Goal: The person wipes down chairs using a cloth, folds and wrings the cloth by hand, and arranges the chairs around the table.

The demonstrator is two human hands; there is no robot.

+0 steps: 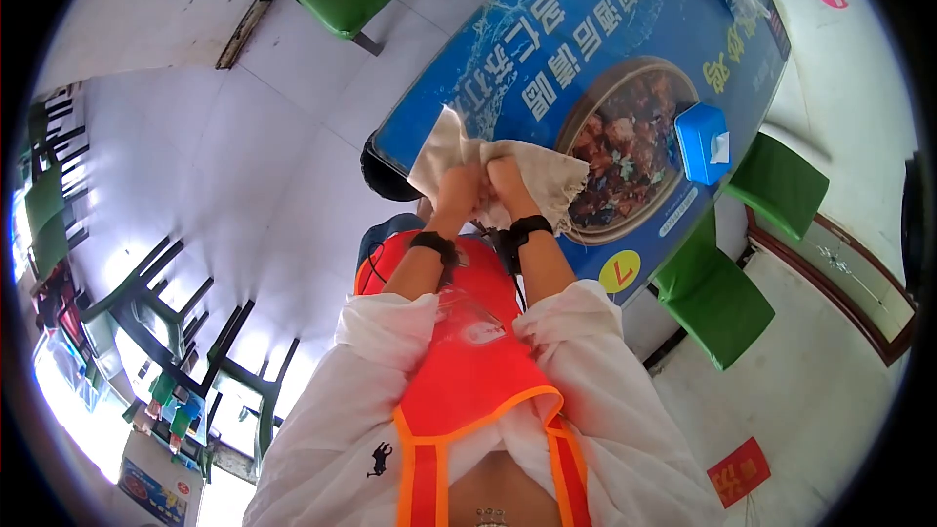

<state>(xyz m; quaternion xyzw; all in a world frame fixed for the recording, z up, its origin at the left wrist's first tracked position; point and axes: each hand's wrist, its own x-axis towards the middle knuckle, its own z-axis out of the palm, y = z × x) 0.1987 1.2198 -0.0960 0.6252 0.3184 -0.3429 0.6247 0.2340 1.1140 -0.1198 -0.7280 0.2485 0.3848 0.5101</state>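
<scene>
Head view. Both hands are working close together above the near edge of the blue table (420, 122). The beige cloth (551, 168) is lying bunched between and around the fingers: one corner is sticking up beyond the left hand (459, 189), and the frayed end is spreading out past the right hand (505, 179), over the table's printed bowl of food. Left fingers are curling inward, clamped on the gathered middle of the cloth. Right fingers are closing on the folds just beside them; their tips are hiding in the fabric, so exact finger placement cannot be told. Black bands are circling both wrists, and a red apron (468, 371) is hanging below the forearms. A blue tissue box (695, 158) is standing on the table to the right, well apart from the cloth. Green chairs (722, 307) are standing along the table's right side.
</scene>
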